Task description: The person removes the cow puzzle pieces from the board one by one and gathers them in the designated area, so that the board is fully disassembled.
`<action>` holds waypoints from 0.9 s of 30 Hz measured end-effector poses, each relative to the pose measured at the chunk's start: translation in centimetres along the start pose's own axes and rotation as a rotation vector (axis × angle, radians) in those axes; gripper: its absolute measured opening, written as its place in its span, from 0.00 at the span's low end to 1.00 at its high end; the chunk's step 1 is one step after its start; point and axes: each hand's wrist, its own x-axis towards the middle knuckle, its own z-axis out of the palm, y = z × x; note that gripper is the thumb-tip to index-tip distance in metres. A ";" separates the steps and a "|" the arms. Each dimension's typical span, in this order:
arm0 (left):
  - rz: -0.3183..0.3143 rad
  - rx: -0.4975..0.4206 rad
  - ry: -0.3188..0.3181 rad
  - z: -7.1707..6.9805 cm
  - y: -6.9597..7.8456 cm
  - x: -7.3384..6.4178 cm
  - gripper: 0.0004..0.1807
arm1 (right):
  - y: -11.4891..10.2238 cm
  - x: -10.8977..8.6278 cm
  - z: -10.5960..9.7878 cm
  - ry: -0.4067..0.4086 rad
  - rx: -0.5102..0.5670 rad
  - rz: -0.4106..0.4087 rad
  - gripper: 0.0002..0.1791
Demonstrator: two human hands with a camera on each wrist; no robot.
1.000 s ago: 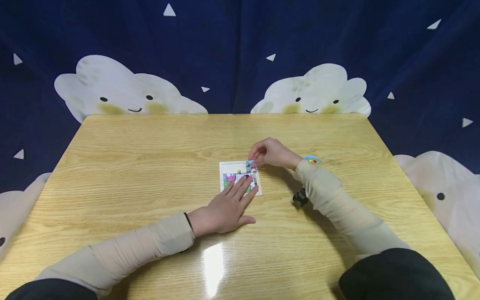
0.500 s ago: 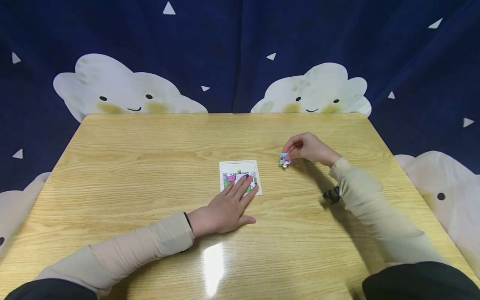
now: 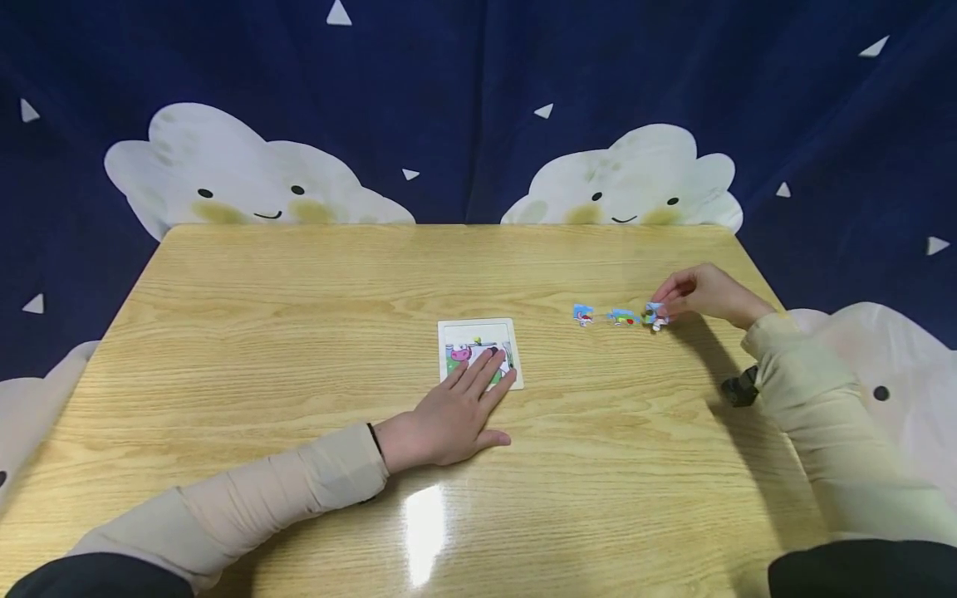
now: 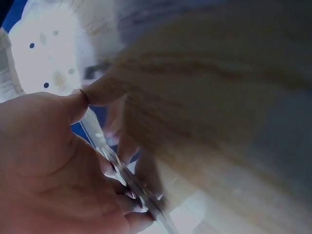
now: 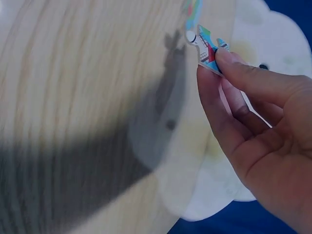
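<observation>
My left hand (image 3: 452, 419) lies flat, its straight fingers resting on a small white-framed jigsaw puzzle (image 3: 514, 336) with a pink-nosed cow picture. Those fingers cover the puzzle's lower part; its upper part shows a plain white backing. Off to the right, the thumb and fingers of my right hand (image 3: 706, 296) pinch a puzzle piece (image 5: 207, 51) by its edge, blue with white and red. In the right wrist view the piece is held tilted, knobs outward. Two loose puzzle pieces lie left of that hand: a blue and red one (image 3: 582, 314) and a blue, green and red one (image 3: 623, 317).
Wood-grained table (image 3: 299, 316) spreads under both hands, with its far edge against a dark blue curtain (image 3: 449, 100) printed with clouds. A dark wrist camera (image 3: 740, 388) hangs under my right wrist, and its shadow falls on the table.
My right hand has moved right from the puzzle's upper right corner, carrying the puzzle piece past the two loose ones, which now show uncovered. The left hand has stayed still.
</observation>
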 end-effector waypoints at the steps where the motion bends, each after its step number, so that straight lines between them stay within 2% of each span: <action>1: 0.001 0.000 -0.002 -0.1 0.0 0.0 0.43 | 0.5 0.0 -0.2 -0.003 0.007 0.009 0.14; 5: 0.002 0.003 0.002 0.1 0.0 0.0 0.43 | 2.0 0.3 -0.4 -0.009 0.043 0.042 0.15; 9: 0.004 0.015 0.012 0.6 -0.1 0.2 0.43 | 2.7 0.5 -0.5 0.012 -0.012 0.052 0.16; 13: 0.003 0.019 0.007 0.5 0.0 0.2 0.44 | 3.1 0.7 -0.5 0.035 -0.087 0.041 0.16; 18: 0.002 0.014 -0.006 0.0 0.1 0.1 0.44 | 3.2 0.5 -0.4 0.041 -0.124 0.033 0.14; 27: -0.005 0.010 -0.011 0.0 -0.1 0.0 0.44 | 2.9 0.5 -0.2 0.062 -0.143 0.032 0.13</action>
